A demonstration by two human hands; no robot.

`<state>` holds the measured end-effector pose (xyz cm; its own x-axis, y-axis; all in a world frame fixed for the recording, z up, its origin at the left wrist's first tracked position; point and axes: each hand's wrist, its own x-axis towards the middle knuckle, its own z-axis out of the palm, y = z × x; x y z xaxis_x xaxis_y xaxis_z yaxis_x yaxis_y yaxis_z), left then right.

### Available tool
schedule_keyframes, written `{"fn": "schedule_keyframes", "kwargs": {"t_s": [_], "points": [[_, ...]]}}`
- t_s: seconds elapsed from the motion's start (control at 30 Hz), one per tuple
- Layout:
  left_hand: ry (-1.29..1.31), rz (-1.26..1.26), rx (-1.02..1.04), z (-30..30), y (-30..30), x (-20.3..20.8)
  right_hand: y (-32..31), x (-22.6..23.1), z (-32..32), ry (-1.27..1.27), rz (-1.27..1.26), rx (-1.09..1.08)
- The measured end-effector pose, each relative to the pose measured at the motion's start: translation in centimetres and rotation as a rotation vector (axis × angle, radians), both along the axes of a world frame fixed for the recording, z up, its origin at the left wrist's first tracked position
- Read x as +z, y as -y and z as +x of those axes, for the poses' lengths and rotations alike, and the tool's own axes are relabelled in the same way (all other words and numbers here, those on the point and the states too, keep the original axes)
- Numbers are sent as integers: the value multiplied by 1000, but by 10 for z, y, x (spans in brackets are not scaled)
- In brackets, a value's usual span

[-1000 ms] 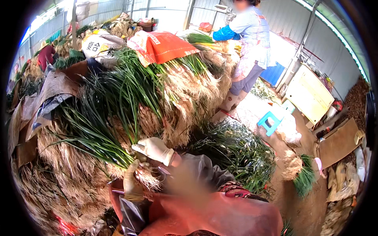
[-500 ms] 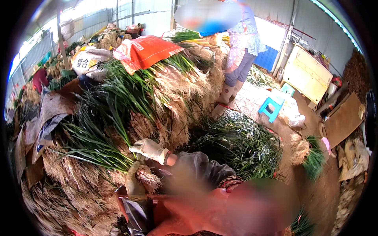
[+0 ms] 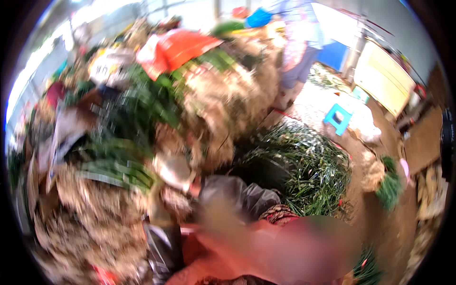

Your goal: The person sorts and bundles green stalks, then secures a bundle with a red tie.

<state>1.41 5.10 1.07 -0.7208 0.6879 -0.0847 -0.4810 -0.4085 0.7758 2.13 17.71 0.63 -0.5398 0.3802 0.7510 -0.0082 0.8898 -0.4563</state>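
Observation:
My left hand (image 3: 159, 205), in a pale work glove, is closed round the stalks of a bunch of green onions (image 3: 118, 164). The long green leaves fan out to the left, and the tan roots (image 3: 178, 202) stick out to the right of the glove. Just above is my right hand (image 3: 174, 170), gloved too, at the stalks and beside the heap. Motion smears its fingers, so their grip does not show. A big heap of rooty green onions (image 3: 221, 97) rises in front of both hands.
An orange-red sheet (image 3: 175, 50) covers the heap's top. Loose green leaves (image 3: 304, 166) are piled to the right. A blue stool (image 3: 337, 118), a tied onion bunch (image 3: 389, 185) and a yellowish board (image 3: 384, 78) are farther right. Another person (image 3: 299, 52) stands behind the heap.
The view has shifted and blurred, so the right-hand surroundings sit farther right. Both hands remain at the green onion bunch; my right hand has moved slightly up and left in the picture.

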Motion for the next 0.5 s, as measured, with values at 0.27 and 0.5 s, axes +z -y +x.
{"fn": "schedule_keyframes", "kwargs": {"t_s": [0.27,0.5], "points": [[298,208,-44,1,37,33,-62,-13,34,1147,74,94],[391,255,-157,5,39,25,-35,29,38,278,-717,837]]}}
